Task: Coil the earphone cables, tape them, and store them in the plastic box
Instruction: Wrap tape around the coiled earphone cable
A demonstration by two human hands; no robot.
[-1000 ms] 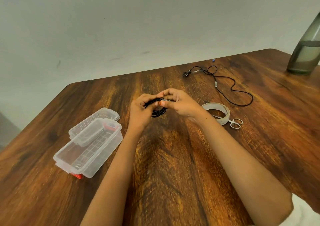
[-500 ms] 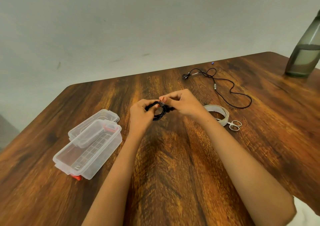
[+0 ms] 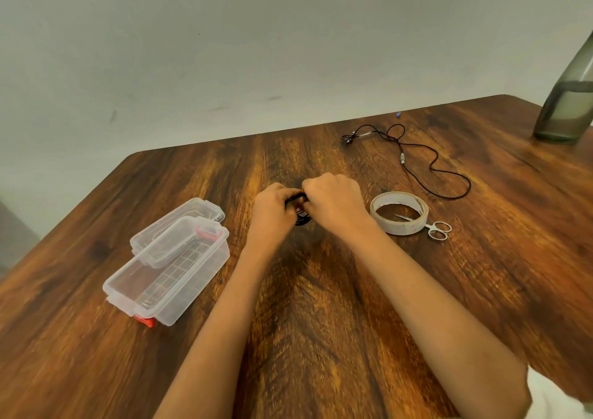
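At the table's middle, my left hand (image 3: 272, 211) and my right hand (image 3: 333, 200) meet, both closed on a small black coiled earphone cable (image 3: 300, 218) that is mostly hidden between the fingers. A second black earphone cable (image 3: 417, 158) lies loose and uncoiled at the far right. A roll of pale tape (image 3: 399, 213) lies flat just right of my right hand, with small scissors (image 3: 436, 228) partly inside it. The clear plastic box (image 3: 167, 274) stands open at the left with its lid (image 3: 179, 223) resting across its far end.
A dark translucent bottle (image 3: 568, 104) stands at the far right corner of the wooden table (image 3: 321, 322). A tiny blue item (image 3: 398, 114) lies near the far edge. A plain wall rises behind the table.
My right hand has turned over so its back faces up and now covers most of the coil. Both hands stay at the same spot on the table.
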